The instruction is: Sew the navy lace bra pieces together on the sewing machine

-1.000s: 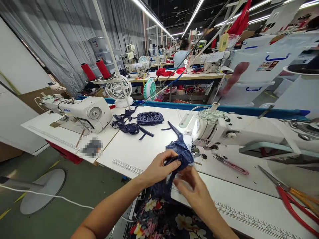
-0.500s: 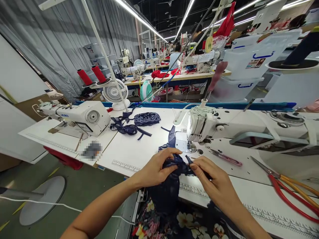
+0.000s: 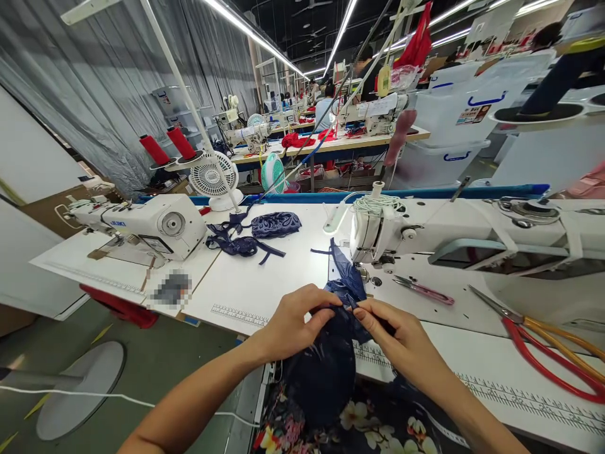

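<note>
A dark navy garment piece (image 3: pixel 326 372) hangs over the table's front edge toward my lap, its sheer upper part (image 3: pixel 347 274) lying beside the sewing machine's needle area. My left hand (image 3: pixel 302 321) pinches the fabric between thumb and fingers. Close to it, fingertips almost meeting, my right hand (image 3: pixel 387 328) pinches the same fabric at its edge. The white sewing machine (image 3: pixel 378 230) stands just beyond my hands. Pink-handled thread snips (image 3: pixel 425 291) lie to its right on the machine bed. What exactly sits between the fingertips is partly hidden.
Large scissors (image 3: pixel 524 325) with red and orange handles lie at the right. Navy lace pieces (image 3: pixel 276 224) and straps rest at the back of the white table (image 3: pixel 246 284). A second sewing machine (image 3: pixel 165 224) stands left, before a white fan (image 3: pixel 215 176).
My hands have come together, the right moving left to the left hand's fingertips. The sheer navy fabric now spreads more beside the machine. The view has shifted slightly.
</note>
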`<state>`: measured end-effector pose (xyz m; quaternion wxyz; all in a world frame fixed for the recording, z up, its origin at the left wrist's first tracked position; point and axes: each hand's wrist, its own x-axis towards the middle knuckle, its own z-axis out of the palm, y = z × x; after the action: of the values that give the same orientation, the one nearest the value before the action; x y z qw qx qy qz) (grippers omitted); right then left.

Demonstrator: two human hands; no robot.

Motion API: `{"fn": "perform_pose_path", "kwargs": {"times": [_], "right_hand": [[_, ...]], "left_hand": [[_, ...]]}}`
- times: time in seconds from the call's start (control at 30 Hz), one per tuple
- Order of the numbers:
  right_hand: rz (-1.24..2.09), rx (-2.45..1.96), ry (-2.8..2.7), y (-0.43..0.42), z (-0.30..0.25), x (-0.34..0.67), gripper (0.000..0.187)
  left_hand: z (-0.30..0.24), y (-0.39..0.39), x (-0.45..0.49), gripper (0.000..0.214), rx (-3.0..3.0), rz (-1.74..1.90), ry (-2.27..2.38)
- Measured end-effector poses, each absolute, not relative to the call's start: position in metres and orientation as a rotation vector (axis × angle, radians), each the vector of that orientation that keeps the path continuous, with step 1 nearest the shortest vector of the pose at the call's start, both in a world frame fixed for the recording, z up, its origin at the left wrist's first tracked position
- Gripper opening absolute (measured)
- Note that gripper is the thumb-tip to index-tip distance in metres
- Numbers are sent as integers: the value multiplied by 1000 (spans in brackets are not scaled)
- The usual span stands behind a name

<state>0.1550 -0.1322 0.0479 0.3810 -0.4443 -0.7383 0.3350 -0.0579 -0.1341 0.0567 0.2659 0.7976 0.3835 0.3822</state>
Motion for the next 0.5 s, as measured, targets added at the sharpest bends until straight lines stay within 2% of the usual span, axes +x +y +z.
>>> {"fn": "perform_pose_path", "kwargs": {"times": [0.17, 0.33, 0.43, 0.5], "right_hand": [[997, -1157, -1886, -130, 44, 156, 38], [1175, -1128, -1850, -128, 41, 156, 42], [1140, -1140, -1864, -127, 39, 154, 42], [1036, -1162, -1880, -128, 36, 153, 35]], "left_hand": [[63, -135, -58, 14, 1919, 957, 1046], [61, -134, -58, 22, 1926, 893, 1036], [57, -133, -57, 18, 1944, 871, 1071], [56, -132, -56, 13, 1979, 889, 1112]]}}
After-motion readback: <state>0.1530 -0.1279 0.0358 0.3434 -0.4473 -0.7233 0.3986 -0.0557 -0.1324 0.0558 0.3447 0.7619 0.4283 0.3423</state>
